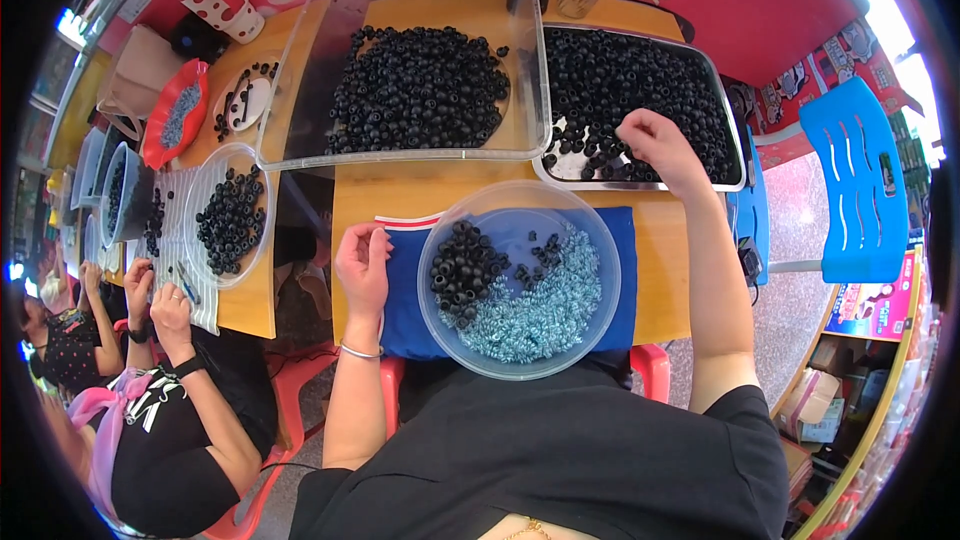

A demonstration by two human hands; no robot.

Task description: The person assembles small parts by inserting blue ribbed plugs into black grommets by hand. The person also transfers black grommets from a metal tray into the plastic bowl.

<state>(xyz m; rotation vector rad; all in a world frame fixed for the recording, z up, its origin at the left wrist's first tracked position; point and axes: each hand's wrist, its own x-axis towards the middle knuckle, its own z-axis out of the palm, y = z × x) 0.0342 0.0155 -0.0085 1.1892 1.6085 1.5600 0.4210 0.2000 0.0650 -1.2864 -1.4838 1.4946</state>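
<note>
My right hand reaches into a metal tray full of small black round parts; its fingers curl among the parts, and whether it grips any is hidden. My left hand rests on a blue cloth, fingers bent, with nothing visible in it. Between my hands sits a clear round bowl holding black parts on its left and small silvery springs on its right.
A large clear plastic tray with a heap of black parts stands behind the bowl. To the left, another person's hands work beside a clear bowl of black parts. A blue chair stands at right.
</note>
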